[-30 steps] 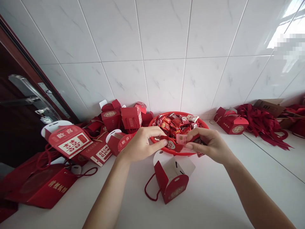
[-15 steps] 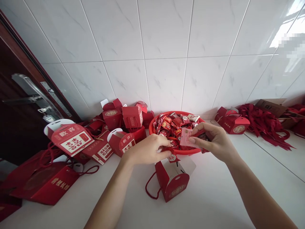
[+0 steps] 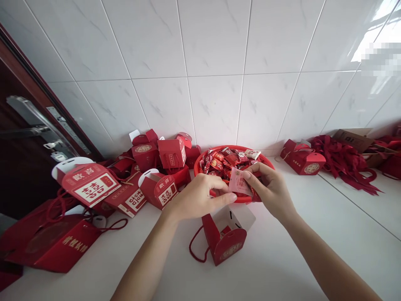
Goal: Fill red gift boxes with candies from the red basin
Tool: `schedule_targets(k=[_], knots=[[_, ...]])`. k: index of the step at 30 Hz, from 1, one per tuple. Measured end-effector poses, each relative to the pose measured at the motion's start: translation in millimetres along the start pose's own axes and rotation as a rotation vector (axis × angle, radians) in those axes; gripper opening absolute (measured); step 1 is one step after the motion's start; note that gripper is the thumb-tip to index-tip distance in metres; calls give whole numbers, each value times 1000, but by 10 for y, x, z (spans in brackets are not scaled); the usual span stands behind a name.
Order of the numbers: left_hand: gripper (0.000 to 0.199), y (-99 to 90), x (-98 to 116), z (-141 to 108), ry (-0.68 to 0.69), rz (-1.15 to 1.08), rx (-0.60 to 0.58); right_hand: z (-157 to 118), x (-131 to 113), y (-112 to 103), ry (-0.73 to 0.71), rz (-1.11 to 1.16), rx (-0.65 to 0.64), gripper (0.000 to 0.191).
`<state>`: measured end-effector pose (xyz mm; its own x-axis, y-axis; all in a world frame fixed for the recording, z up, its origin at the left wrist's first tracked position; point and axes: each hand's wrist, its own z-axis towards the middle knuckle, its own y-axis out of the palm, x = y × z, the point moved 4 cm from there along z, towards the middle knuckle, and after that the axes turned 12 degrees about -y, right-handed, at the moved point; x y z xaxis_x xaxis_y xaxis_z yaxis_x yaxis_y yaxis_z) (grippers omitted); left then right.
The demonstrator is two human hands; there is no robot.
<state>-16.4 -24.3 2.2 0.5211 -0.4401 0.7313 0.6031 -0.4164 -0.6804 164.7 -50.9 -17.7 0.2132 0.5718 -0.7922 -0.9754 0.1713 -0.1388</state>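
Observation:
My right hand (image 3: 272, 188) is closed on a pink candy packet (image 3: 239, 182), held between thumb and fingers above a red basket (image 3: 267, 163) of candies. Part of a red wrapper shows under the same hand. The thumb of my left hand (image 3: 203, 196) lies over the packet's lower left corner, its fingers reaching behind; the hand seems closed on that edge. Just below, a red gift box (image 3: 227, 246) stands on the table with its top open and a cord handle (image 3: 199, 251) hanging at its left. Something red lies inside the box.
Several red gift boxes (image 3: 144, 154) crowd the left side, some with flaps up. Another box (image 3: 303, 158) stands right of the basket, near red ribbons (image 3: 341, 159) and a brown carton (image 3: 354, 140). A tiled wall (image 3: 216, 100) rises behind; a dark door (image 3: 19, 159) is at left.
A red candy has left my left hand, and something red now shows inside the box. My right hand has brought the pink packet left and down, and my left hand now meets it.

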Motion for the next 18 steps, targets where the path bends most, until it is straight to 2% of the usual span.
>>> schedule_targets(k=[4, 6, 8, 11, 13, 14, 16, 18], knots=[[30, 57, 21, 25, -54, -155, 50, -63, 34, 86, 6, 49, 79, 43], [32, 50, 6, 46, -48, -159, 89, -91, 64, 126, 14, 75, 100, 42], [34, -19, -27, 56, -34, -132, 178, -115, 90, 161, -6, 66, 124, 42], [32, -221, -106, 34, -33, -145, 381, -160, 135, 243, -33, 46, 115, 42], [30, -369, -167, 0, -40, -191, 507, -200, 177, 331, -9, 46, 32, 42], [29, -430, -194, -16, -45, -212, 547, -223, 198, 387, 17, 44, -51, 43], [27, -517, -232, -42, -46, -241, 582, -265, 216, 485, 51, 24, -241, 43], [27, -553, -240, -60, -40, -244, 574, -272, 188, 498, 35, -13, -311, 42]])
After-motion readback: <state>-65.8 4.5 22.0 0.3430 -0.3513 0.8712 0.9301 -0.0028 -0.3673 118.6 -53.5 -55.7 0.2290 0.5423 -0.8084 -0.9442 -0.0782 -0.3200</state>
